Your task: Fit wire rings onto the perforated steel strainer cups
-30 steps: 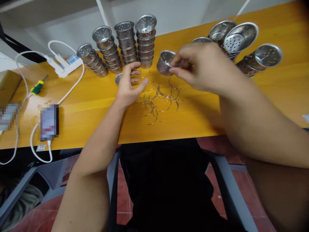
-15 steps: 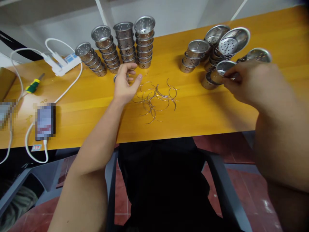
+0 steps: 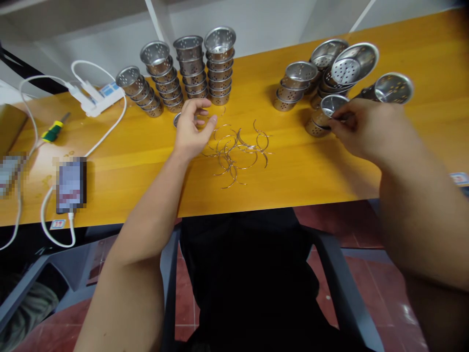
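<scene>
On the right, my right hand [image 3: 370, 127] pinches the rim of a small perforated steel cup [image 3: 322, 117]. This cup sits in or on another cup [image 3: 315, 129] of the same kind; the fingers hide part of its rim. My left hand [image 3: 191, 131] is held over the table with fingers loosely curled and apart, nothing in its grasp. Behind it the edge of another metal cup [image 3: 176, 120] peeks out, mostly hidden; I cannot tell if the hand touches it. Several thin curved wires [image 3: 234, 151] lie in a loose heap between my hands.
Stacks of perforated cups [image 3: 220, 73] stand at the back left, and more stacks [image 3: 291, 88] at the right, one tilted cup [image 3: 353, 63] among them. A power strip [image 3: 104, 100], a screwdriver [image 3: 54, 131] and a phone [image 3: 70, 186] on a white cable lie left.
My right hand has moved slightly left and down with the cup, which now sits closer over the cup beneath it. My left hand has barely moved.
</scene>
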Demonstrator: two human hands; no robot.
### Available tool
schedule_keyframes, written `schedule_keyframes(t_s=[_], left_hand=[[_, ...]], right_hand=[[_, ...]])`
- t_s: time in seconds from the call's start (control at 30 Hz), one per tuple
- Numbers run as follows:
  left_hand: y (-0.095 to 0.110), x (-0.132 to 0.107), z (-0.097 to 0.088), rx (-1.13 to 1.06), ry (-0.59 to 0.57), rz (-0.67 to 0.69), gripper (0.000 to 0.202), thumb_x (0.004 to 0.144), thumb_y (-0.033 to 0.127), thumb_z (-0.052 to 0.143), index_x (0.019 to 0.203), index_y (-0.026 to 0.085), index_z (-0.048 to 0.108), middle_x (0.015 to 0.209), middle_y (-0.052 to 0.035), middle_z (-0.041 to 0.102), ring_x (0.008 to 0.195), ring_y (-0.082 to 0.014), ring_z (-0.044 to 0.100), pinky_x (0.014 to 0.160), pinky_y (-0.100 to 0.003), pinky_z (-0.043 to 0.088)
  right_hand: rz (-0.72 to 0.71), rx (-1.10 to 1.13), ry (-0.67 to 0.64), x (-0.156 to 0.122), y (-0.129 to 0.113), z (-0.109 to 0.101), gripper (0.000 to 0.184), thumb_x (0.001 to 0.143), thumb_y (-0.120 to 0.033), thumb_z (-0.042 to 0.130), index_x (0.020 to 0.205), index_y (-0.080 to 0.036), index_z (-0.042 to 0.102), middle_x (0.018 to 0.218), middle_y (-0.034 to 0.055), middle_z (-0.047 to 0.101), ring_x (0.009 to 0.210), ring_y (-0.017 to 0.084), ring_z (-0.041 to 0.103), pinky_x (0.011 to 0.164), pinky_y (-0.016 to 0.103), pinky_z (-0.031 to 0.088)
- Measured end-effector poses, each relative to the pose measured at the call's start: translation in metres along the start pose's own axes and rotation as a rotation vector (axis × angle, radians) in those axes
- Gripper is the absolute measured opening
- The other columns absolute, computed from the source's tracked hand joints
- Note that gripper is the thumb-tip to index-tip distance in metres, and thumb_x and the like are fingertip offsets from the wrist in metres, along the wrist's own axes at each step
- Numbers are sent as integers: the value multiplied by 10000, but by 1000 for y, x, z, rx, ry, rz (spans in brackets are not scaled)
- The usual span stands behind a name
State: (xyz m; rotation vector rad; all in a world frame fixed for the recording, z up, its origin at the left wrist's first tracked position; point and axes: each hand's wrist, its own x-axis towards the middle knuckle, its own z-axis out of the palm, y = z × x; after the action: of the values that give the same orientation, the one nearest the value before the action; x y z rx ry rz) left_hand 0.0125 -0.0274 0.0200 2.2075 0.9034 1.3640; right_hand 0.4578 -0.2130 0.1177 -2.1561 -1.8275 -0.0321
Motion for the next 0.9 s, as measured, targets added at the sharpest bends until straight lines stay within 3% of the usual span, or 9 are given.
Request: schedule_keyframes(t_s=[0.1, 0.27, 0.4, 0.5, 0.57, 0.63, 0.77, 0.87, 0.9], left_hand=[[2, 0, -1, 4, -21, -19, 594, 1156, 837, 738, 1539, 383, 734, 1576, -121, 740, 1348, -324, 819, 1147, -509, 742], [9, -1, -2, 27, -8, -44, 592, 1149, 831, 748, 1513, 364, 748, 1583, -127, 752, 1327, -316, 828, 1088, -476, 751], [18, 1, -6, 75, -3, -84, 560, 1139, 775, 804, 1499, 348, 765, 1606, -137, 752, 1451, -364, 814, 1253, -561, 707], [26, 5, -14, 144, 37, -112, 522, 1108, 715, 875, 1449, 333, 777, 1624, -139, 760, 1615, -408, 744, 1429, -636, 608], [28, 7, -20, 212, 87, -153, 503, 1077, 658, 935, 1429, 344, 761, 1670, -127, 743, 1727, -417, 660, 1530, -662, 518], [26, 6, -26, 277, 149, -230, 581, 1013, 594, 1023, 1453, 362, 722, 1745, -121, 690, 1826, -438, 557, 1590, -697, 437], [13, -3, -31, 338, 157, -423, 923, 808, 421, 1199, 1527, 310, 630, 1802, -162, 596, 1915, -539, 396, 1632, -814, 292], [1, -8, -34, 329, 72, -520, 979, 756, 245, 1203, 1525, 245, 597, 1795, -196, 594, 1908, -555, 402, 1637, -816, 284], [-3, -9, -35, 322, 50, -535, 970, 760, 198, 1182, 1525, 235, 587, 1790, -203, 603, 1893, -546, 434, 1634, -801, 308]], right_hand=[[6, 48, -16, -3, -7, -2, 224, 1099, -112, 874, 1312, -164, 915, 1188, 237, 951, 1040, 288, 903, 913, 406, 621], [43, 53, -45, 1, -14, -5, 218, 1080, -96, 851, 1258, -207, 910, 1202, 231, 953, 1043, 299, 892, 929, 425, 623], [-21, 32, -33, 4, -12, -5, 214, 1108, -206, 837, 1310, -208, 905, 1277, 251, 933, 1091, 341, 874, 960, 472, 631], [-107, 7, 72, 2, -19, -10, 288, 1115, -281, 856, 1378, -170, 891, 1378, 297, 895, 1205, 389, 857, 1084, 514, 640], [-159, 22, 134, -1, -31, -17, 310, 1126, -297, 827, 1389, -143, 885, 1367, 302, 880, 1159, 388, 855, 1102, 514, 645], [-214, 88, 116, -2, -46, -26, 293, 1134, -337, 793, 1365, -180, 882, 1316, 250, 886, 1021, 342, 848, 1032, 490, 659], [-452, 121, -175, 8, -80, -33, 385, 1156, -462, 711, 1397, -198, 856, 1284, 209, 906, 1004, 351, 845, 1001, 513, 648], [-629, 74, -506, 24, -102, -18, 557, 1174, -570, 701, 1537, -171, 836, 1492, 221, 892, 1009, 353, 846, 979, 516, 646], [-656, 67, -581, 30, -109, -10, 564, 1172, -601, 730, 1549, -195, 838, 1464, 197, 904, 1010, 349, 853, 959, 502, 645]])
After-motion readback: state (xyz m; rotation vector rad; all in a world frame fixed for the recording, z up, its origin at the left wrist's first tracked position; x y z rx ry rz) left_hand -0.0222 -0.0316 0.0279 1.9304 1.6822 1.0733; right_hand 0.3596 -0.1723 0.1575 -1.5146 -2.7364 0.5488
